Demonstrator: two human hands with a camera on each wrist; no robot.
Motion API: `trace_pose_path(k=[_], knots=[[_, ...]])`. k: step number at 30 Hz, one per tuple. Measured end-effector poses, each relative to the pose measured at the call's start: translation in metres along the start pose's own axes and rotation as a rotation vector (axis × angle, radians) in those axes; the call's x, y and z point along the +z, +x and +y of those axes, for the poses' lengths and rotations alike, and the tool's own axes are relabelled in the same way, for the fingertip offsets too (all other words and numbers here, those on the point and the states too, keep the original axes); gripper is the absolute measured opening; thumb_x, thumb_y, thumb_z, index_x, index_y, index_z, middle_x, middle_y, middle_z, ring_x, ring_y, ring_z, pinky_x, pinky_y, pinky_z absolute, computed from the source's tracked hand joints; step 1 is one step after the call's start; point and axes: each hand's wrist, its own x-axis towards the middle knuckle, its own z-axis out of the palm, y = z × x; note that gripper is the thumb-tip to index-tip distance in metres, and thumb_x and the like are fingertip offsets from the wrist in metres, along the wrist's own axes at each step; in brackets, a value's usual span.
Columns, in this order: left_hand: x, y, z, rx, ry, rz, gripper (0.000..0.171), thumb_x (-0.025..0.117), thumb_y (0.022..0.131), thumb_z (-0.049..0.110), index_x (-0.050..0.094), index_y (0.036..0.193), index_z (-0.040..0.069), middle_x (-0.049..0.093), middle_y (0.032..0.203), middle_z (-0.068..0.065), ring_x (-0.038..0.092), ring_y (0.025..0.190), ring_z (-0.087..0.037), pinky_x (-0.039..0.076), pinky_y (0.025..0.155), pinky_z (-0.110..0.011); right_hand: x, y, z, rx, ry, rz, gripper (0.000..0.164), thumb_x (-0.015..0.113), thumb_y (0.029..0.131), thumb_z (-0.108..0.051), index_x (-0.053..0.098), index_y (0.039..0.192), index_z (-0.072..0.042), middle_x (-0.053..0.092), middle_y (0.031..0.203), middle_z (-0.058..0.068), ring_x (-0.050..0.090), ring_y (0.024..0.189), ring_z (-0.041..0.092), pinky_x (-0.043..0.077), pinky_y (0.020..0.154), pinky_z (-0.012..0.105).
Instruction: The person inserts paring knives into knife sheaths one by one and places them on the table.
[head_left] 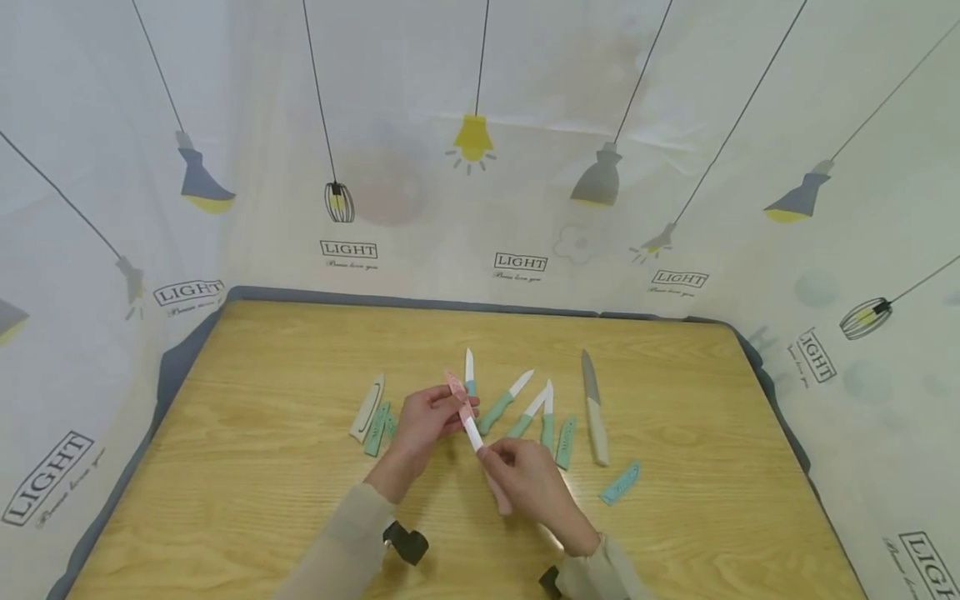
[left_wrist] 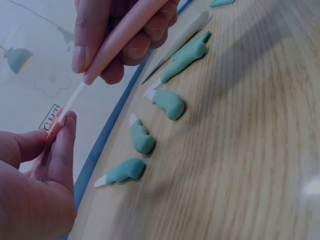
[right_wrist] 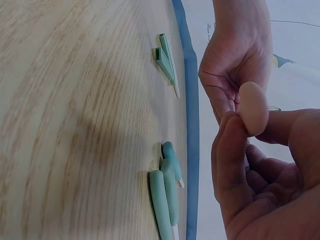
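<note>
Here we are above the middle of the tabletop (head_left: 300,500), and both hands are busy. The right hand (head_left: 528,479) grips the pink knife (head_left: 498,493) by its handle, the end pointing back toward the near edge. The left hand (head_left: 423,421) pinches the pink sheath (head_left: 454,385), angled toward the far edge. Between them, white blade shows, running right up to the sheath's mouth; how much sits inside, I can't tell.

Down on the wood, toward the left edge, a white sheath (head_left: 367,408) lies beside two green sheaths (head_left: 377,431). Just beyond the hands, the blue knife (head_left: 469,367) points at the far edge. Rightward come three green knives (head_left: 497,411), two with tips close together, then another green sheath (head_left: 566,444). The white knife (head_left: 596,425) is next, grey blade toward the far edge, and nearest the right edge, a blue sheath (head_left: 621,483)!
</note>
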Motion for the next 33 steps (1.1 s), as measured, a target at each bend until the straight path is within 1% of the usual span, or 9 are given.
trace_pose_path(k=[6, 14, 19, 26, 31, 33], knots=[[0.0021, -0.0004, 0.0003, -0.007, 0.011, -0.002, 0.043, 0.06, 0.096, 0.016, 0.055, 0.128, -0.011, 0.069, 0.111, -0.019, 0.068, 0.097, -0.023, 0.057, 0.079, -0.028, -0.0007, 0.0016, -0.0001, -0.009, 0.008, 0.002, 0.035, 0.054, 0.097, -0.037, 0.074, 0.089, -0.009, 0.062, 0.064, -0.012, 0.055, 0.055, 0.004, 0.05, 0.051, 0.023], [0.0052, 0.0, -0.0011, -0.007, -0.008, 0.001, 0.042, 0.06, 0.096, 0.014, 0.055, 0.128, -0.012, 0.069, 0.11, -0.019, 0.067, 0.101, -0.027, 0.057, 0.079, -0.029, -0.0001, 0.0043, 0.0007, 0.021, 0.056, -0.006, 0.037, 0.054, 0.097, -0.037, 0.073, 0.09, -0.006, 0.06, 0.06, -0.01, 0.053, 0.05, 0.005, 0.047, 0.046, 0.022], [0.0069, -0.001, -0.0023, 0.006, -0.004, 0.007, 0.041, 0.059, 0.096, 0.013, 0.055, 0.127, -0.012, 0.069, 0.109, -0.019, 0.068, 0.098, -0.025, 0.057, 0.079, -0.029, 0.0001, 0.0055, 0.0001, 0.03, 0.074, -0.009, 0.037, 0.054, 0.097, -0.037, 0.073, 0.093, -0.005, 0.06, 0.059, -0.01, 0.051, 0.047, 0.005, 0.044, 0.042, 0.021], [0.0084, -0.0011, -0.0063, 0.016, -0.002, 0.003, 0.043, 0.06, 0.095, 0.014, 0.054, 0.127, -0.013, 0.069, 0.109, -0.019, 0.067, 0.099, -0.026, 0.057, 0.08, -0.029, 0.0012, 0.006, 0.002, 0.038, 0.084, -0.015, 0.039, 0.053, 0.098, -0.039, 0.073, 0.094, -0.005, 0.06, 0.058, -0.009, 0.052, 0.047, 0.007, 0.044, 0.042, 0.022], [0.0098, -0.0027, -0.0072, 0.008, 0.011, 0.007, 0.042, 0.061, 0.095, 0.016, 0.055, 0.127, -0.012, 0.07, 0.109, -0.018, 0.068, 0.097, -0.023, 0.057, 0.08, -0.029, 0.0006, 0.0063, 0.0017, 0.047, 0.093, -0.024, 0.042, 0.052, 0.098, -0.038, 0.073, 0.096, -0.002, 0.058, 0.055, -0.007, 0.05, 0.044, 0.007, 0.043, 0.042, 0.022], [0.0103, -0.0033, -0.0074, 0.005, 0.015, 0.003, 0.043, 0.061, 0.095, 0.017, 0.055, 0.127, -0.011, 0.07, 0.109, -0.017, 0.068, 0.097, -0.022, 0.057, 0.08, -0.029, 0.0004, 0.0063, 0.0016, 0.055, 0.091, -0.022, 0.041, 0.052, 0.098, -0.039, 0.073, 0.097, -0.003, 0.058, 0.055, -0.007, 0.05, 0.044, 0.007, 0.043, 0.043, 0.023]])
